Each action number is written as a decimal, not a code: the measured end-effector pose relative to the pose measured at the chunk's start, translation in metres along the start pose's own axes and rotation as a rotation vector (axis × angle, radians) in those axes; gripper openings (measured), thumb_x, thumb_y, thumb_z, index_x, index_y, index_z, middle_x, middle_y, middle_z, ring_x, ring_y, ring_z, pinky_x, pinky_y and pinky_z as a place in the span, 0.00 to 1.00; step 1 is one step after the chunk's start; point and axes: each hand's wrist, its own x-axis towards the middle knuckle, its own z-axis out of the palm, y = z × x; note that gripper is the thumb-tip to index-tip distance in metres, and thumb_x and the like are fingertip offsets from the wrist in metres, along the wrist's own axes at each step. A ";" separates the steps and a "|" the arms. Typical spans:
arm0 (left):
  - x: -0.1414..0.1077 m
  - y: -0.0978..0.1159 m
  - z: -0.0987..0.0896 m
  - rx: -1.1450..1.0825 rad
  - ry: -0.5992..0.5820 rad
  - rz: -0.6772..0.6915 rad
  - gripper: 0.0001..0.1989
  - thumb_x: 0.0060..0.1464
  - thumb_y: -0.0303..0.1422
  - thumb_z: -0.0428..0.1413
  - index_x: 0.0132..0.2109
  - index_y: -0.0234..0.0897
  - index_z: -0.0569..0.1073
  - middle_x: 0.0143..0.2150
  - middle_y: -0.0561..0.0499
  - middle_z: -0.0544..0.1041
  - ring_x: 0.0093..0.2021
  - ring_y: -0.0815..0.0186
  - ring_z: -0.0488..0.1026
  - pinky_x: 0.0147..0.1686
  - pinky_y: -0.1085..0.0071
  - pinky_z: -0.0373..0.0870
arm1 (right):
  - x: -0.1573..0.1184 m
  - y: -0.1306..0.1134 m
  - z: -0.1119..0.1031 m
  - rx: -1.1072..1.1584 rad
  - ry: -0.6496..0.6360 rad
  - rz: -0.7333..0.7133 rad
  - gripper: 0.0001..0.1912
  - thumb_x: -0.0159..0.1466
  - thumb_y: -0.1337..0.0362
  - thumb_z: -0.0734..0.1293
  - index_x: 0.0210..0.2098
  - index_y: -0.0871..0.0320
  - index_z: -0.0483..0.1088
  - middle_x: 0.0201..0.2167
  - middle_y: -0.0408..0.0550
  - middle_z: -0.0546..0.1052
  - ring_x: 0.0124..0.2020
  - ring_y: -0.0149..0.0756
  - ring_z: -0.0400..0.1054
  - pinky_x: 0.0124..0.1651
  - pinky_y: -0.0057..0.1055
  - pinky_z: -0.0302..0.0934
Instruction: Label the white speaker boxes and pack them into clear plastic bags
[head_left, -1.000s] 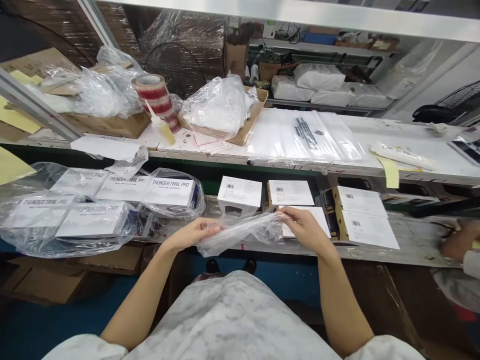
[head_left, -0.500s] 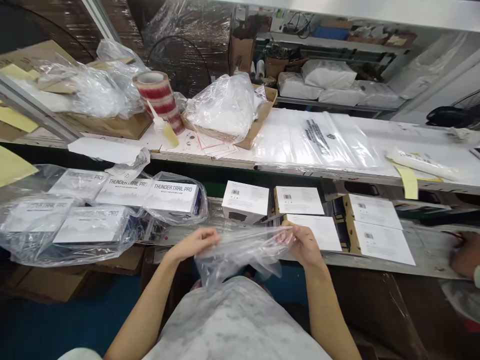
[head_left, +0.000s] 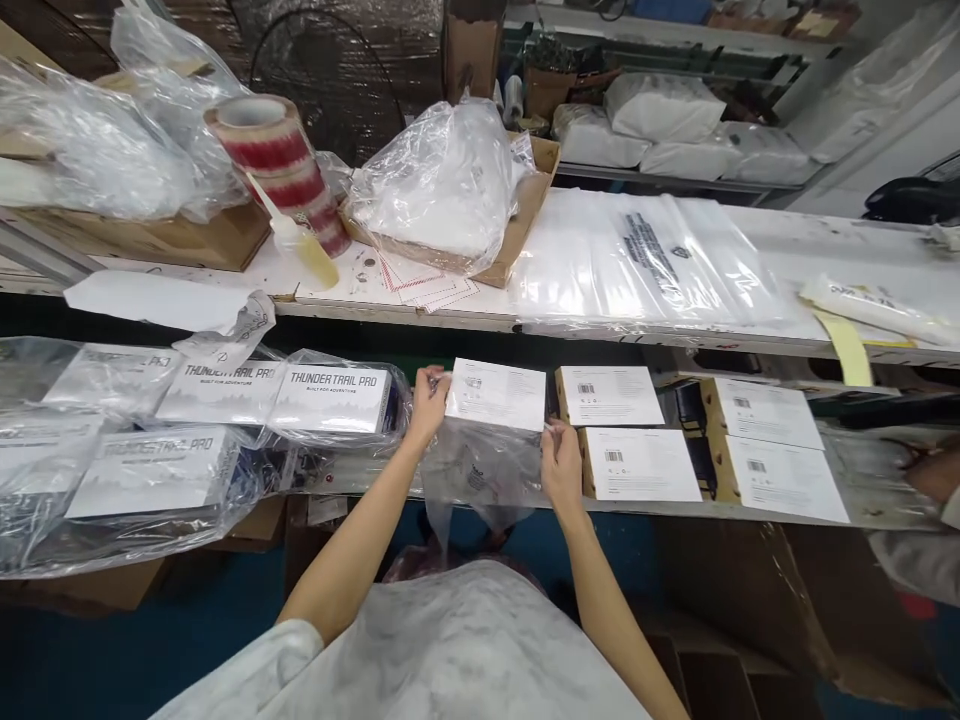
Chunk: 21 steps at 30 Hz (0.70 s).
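Observation:
A clear plastic bag (head_left: pixel 480 470) hangs between my hands at the near side of a white box (head_left: pixel 496 393) with a barcode label. My left hand (head_left: pixel 427 403) is closed on the bag's edge by the box's left side. At the box's near right corner, my right hand (head_left: pixel 561 462) pinches the other edge of the bag. The bag's mouth is at the box's near edge; how far it reaches round the box I cannot tell. To the left, a bagged box (head_left: pixel 330 398) reads THUNDER TRAIL PRO, with several more bagged boxes beyond it.
On the right stand more white boxes (head_left: pixel 641 465). The shelf behind holds a stack of flat plastic bags (head_left: pixel 630 260), a carton of clear bags (head_left: pixel 442 190), tape rolls (head_left: pixel 274 165) and a yellow glue bottle (head_left: pixel 304 250). Another person's hand (head_left: pixel 937 465) shows at the far right.
My hands have moved forward and closer together, bringing the bag from in front of my body to the white box. The view has shifted slightly.

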 end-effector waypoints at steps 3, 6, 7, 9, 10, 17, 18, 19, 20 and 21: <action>0.020 0.000 0.019 -0.142 -0.150 -0.087 0.09 0.62 0.35 0.58 0.43 0.41 0.65 0.63 0.41 0.77 0.59 0.59 0.74 0.58 0.66 0.67 | 0.012 0.007 0.025 0.156 0.059 0.057 0.19 0.70 0.41 0.62 0.41 0.50 0.63 0.48 0.52 0.76 0.54 0.44 0.68 0.57 0.39 0.62; 0.006 0.005 0.013 -0.253 -0.256 -0.145 0.16 0.61 0.40 0.59 0.53 0.41 0.70 0.63 0.42 0.78 0.58 0.56 0.75 0.56 0.65 0.69 | 0.002 0.013 0.038 0.259 0.123 0.097 0.22 0.71 0.38 0.59 0.39 0.49 0.60 0.40 0.46 0.74 0.45 0.40 0.70 0.51 0.36 0.65; -0.005 0.006 0.005 -0.246 -0.253 -0.134 0.18 0.61 0.42 0.59 0.55 0.41 0.72 0.63 0.43 0.78 0.58 0.56 0.75 0.56 0.66 0.69 | -0.010 0.015 0.038 0.269 0.128 0.097 0.22 0.71 0.38 0.58 0.39 0.49 0.60 0.40 0.46 0.74 0.44 0.40 0.70 0.50 0.35 0.65; -0.035 0.006 -0.015 -0.196 -0.232 -0.122 0.19 0.63 0.44 0.59 0.56 0.41 0.76 0.64 0.45 0.77 0.59 0.56 0.75 0.53 0.69 0.70 | -0.041 0.016 0.032 0.299 0.083 0.107 0.22 0.72 0.38 0.59 0.38 0.49 0.60 0.41 0.46 0.76 0.43 0.40 0.71 0.46 0.34 0.66; -0.050 0.005 -0.027 -0.166 -0.226 -0.141 0.18 0.63 0.45 0.58 0.56 0.41 0.77 0.64 0.45 0.77 0.58 0.57 0.75 0.50 0.71 0.70 | -0.058 0.016 0.026 0.310 0.041 0.119 0.22 0.71 0.38 0.61 0.38 0.49 0.61 0.40 0.46 0.76 0.42 0.40 0.72 0.43 0.34 0.66; -0.092 -0.005 -0.074 0.026 -0.172 -0.323 0.21 0.55 0.52 0.65 0.39 0.36 0.80 0.37 0.47 0.81 0.37 0.60 0.74 0.37 0.71 0.68 | -0.074 0.019 0.005 0.291 -0.165 0.259 0.28 0.63 0.33 0.69 0.33 0.51 0.66 0.27 0.41 0.67 0.31 0.36 0.62 0.35 0.30 0.61; -0.088 -0.005 -0.074 0.079 -0.156 -0.291 0.21 0.54 0.51 0.66 0.36 0.35 0.80 0.34 0.48 0.80 0.37 0.60 0.73 0.37 0.71 0.68 | -0.061 0.022 0.008 0.302 -0.182 0.277 0.29 0.62 0.31 0.69 0.32 0.51 0.65 0.25 0.39 0.65 0.29 0.35 0.60 0.33 0.30 0.59; -0.084 -0.004 -0.073 0.132 -0.122 -0.250 0.20 0.53 0.49 0.67 0.34 0.35 0.79 0.32 0.49 0.79 0.37 0.61 0.72 0.37 0.72 0.67 | -0.046 0.024 0.013 0.318 -0.206 0.297 0.31 0.61 0.30 0.69 0.30 0.51 0.63 0.24 0.38 0.64 0.27 0.34 0.58 0.31 0.30 0.58; -0.078 -0.003 -0.072 0.161 -0.079 -0.214 0.19 0.54 0.48 0.68 0.33 0.35 0.78 0.31 0.50 0.78 0.37 0.62 0.71 0.36 0.73 0.66 | -0.033 0.027 0.018 0.333 -0.240 0.318 0.31 0.61 0.30 0.68 0.29 0.51 0.62 0.23 0.38 0.63 0.26 0.34 0.57 0.30 0.30 0.57; -0.073 -0.001 -0.070 0.142 -0.042 -0.214 0.17 0.55 0.45 0.68 0.32 0.36 0.78 0.31 0.51 0.77 0.36 0.64 0.70 0.34 0.75 0.65 | -0.021 0.029 0.022 0.345 -0.278 0.337 0.32 0.62 0.29 0.67 0.28 0.51 0.62 0.22 0.38 0.63 0.25 0.34 0.58 0.30 0.31 0.57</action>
